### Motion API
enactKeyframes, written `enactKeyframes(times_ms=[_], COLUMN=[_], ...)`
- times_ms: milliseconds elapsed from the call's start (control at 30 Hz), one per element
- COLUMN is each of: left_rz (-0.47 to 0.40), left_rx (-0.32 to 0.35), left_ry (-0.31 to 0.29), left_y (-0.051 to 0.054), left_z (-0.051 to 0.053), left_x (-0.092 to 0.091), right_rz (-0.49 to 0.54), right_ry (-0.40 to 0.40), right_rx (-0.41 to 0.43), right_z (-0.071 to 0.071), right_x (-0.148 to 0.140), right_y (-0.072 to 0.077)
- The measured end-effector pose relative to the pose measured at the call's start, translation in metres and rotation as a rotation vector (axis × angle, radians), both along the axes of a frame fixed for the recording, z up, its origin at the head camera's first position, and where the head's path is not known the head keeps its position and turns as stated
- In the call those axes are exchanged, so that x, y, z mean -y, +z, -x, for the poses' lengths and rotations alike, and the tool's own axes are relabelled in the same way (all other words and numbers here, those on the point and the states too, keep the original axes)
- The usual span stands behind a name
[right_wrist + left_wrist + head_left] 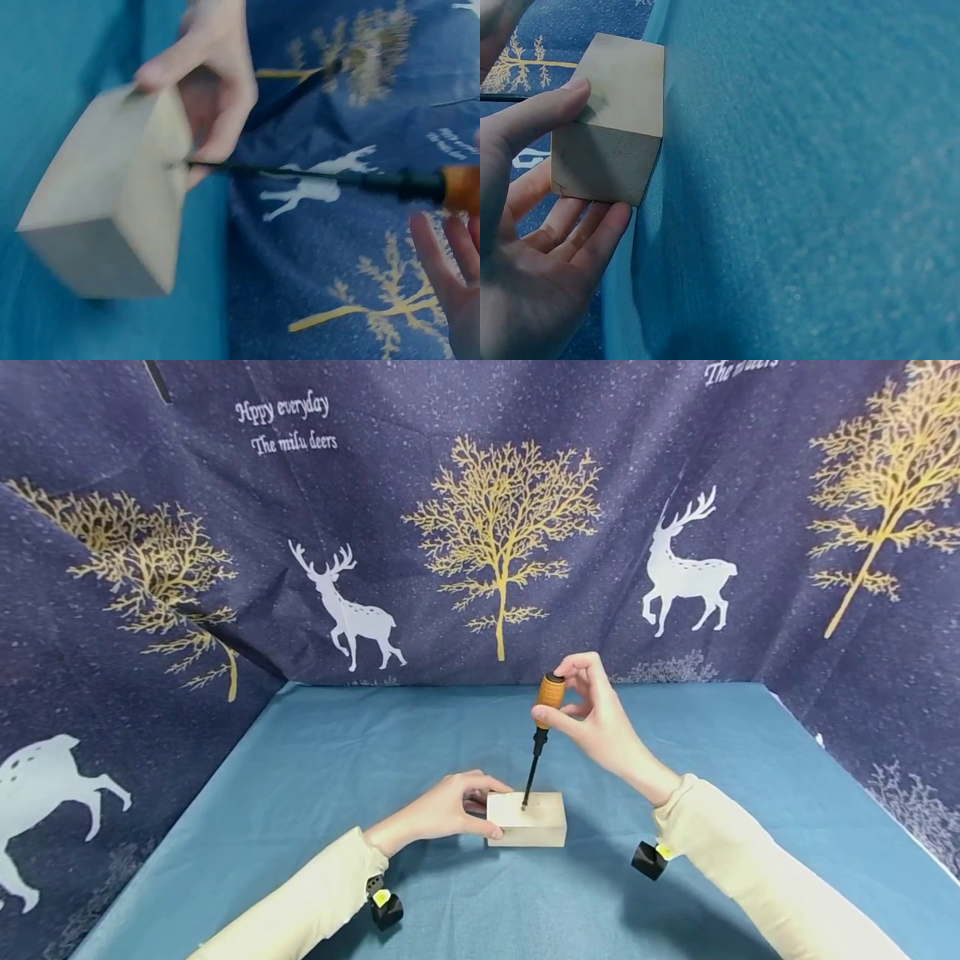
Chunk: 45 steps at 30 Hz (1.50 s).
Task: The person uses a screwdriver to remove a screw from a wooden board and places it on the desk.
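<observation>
Right hand (600,722) has its thumb and fingertips closed around the orange handle of a screwdriver (540,737), which leans a little to the right, its black shaft pointing down with the tip at the top of a pale wooden block (534,836). Left hand (448,807) clamps that block by its left end, thumb along the near side and fingers behind. The block is on the bench (337,735), which is spread with blue cloth. Cream sleeves (750,860) cover both forearms, with a small black camera (387,912) at each wrist. Behind the bench hangs a dark blue curtain (442,410) printed with white deer, golden trees and white lettering.
</observation>
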<state>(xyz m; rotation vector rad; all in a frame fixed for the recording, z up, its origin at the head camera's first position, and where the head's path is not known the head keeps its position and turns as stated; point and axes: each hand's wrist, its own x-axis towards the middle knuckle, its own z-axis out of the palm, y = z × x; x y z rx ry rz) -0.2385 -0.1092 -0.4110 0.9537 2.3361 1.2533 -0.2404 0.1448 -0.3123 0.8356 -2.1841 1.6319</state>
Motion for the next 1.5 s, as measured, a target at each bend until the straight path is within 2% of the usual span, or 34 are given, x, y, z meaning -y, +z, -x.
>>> enactKeyframes(times_ms=[67,133,400,500,700,800,867,1033,1100,1167,1333,1500], left_rz=[-0.002,-0.006,-0.004,-0.008,-0.015,-0.01,-0.007,-0.011,-0.012,-0.01,-0.005,-0.009], left_rx=[0.001,-0.004,0.001,-0.004,-0.02,-0.022,-0.017,-0.002,-0.002,-0.004,-0.002,-0.004], left_ry=[-0.004,-0.011,-0.012,-0.017,-0.033,-0.029,-0.024,-0.025,-0.028,-0.029,-0.031,-0.04], left_y=[-0.001,-0.001,-0.001,-0.001,0.002,0.004,0.005,0.005,0.005,0.004,0.002,0.001], left_z=[0.0,0.0,0.001,0.001,0.003,0.004,0.004,0.002,0.002,0.001,0.002,0.002], left_x=[0.0,0.0,0.002,0.004,0.004,0.004,0.003,0.0,-0.001,-0.001,-0.001,0.0], right_rz=[-0.035,-0.044,-0.015,-0.003,0.058,0.072,0.05,-0.046,-0.044,-0.015,0.075,0.107], right_ry=[-0.079,-0.115,-0.097,-0.037,0.229,0.298,0.254,-0.035,-0.105,-0.12,-0.095,-0.074], right_rx=[-0.003,0.002,0.032,0.033,0.008,-0.003,-0.022,-0.075,-0.069,-0.046,0.034,0.042], right_z=[-0.002,-0.004,-0.009,-0.009,-0.005,-0.002,-0.002,-0.004,-0.005,-0.006,-0.009,-0.011], right_x=[0.002,0.003,0.007,0.006,0.0,0.0,0.001,0.006,0.008,0.01,0.012,0.012], right_y=[0.001,0.003,0.012,0.013,0.011,0.009,0.008,0.006,0.006,0.006,0.007,0.008])
